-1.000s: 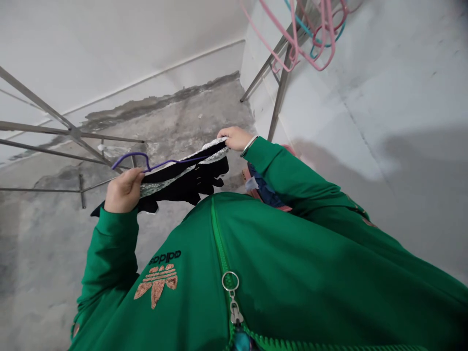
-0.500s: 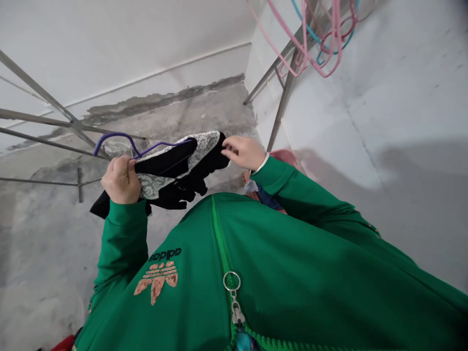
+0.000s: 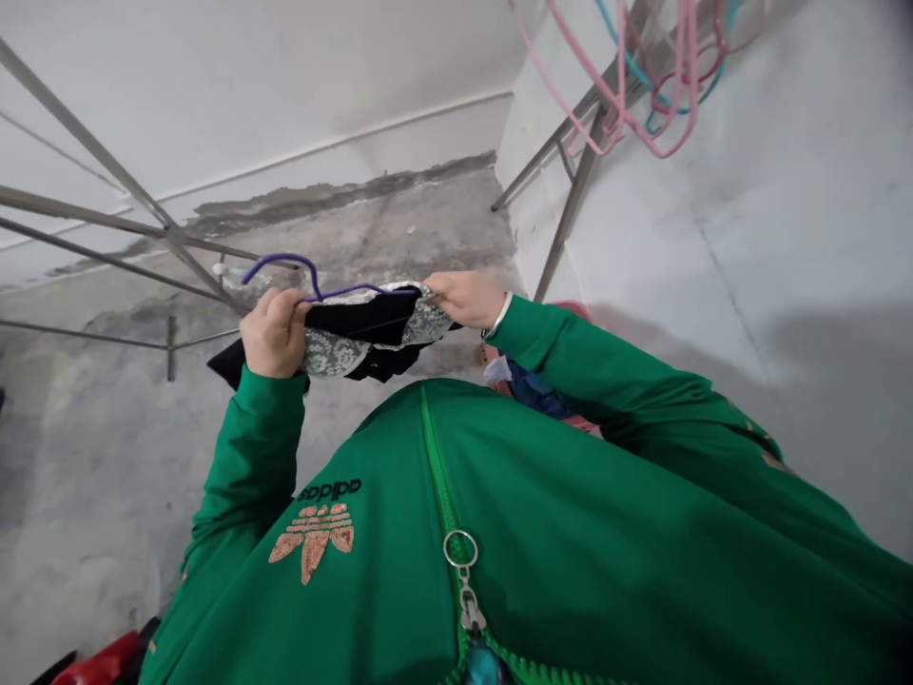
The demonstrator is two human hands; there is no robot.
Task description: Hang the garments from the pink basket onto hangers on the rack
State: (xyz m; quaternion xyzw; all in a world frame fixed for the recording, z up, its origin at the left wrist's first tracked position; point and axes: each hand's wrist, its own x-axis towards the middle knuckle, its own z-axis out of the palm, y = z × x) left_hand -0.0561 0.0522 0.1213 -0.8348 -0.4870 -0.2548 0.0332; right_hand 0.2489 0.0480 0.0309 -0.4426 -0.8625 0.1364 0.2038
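My left hand (image 3: 275, 333) is closed around a purple wire hanger (image 3: 306, 274) and the left end of a black garment with grey-white lace trim (image 3: 371, 328). The hanger's hook curls up above my fist. My right hand (image 3: 463, 297) pinches the garment's lace edge at its right end, by the hanger's arm. The cloth hangs between both hands in front of my green zipped jacket (image 3: 499, 533). Part of the black fabric droops below my left wrist.
A metal drying rack (image 3: 128, 238) stretches across the left. Another rack leg (image 3: 571, 214) stands against the right wall, with pink and teal hangers (image 3: 642, 86) hanging above. A pink basin with blue cloth (image 3: 542, 395) sits behind my right arm. The floor is bare concrete.
Both hands have come closer together and slightly up. My right hand, briefly off the cloth half a second ago, now pinches its lace edge again. The view has shifted a little.
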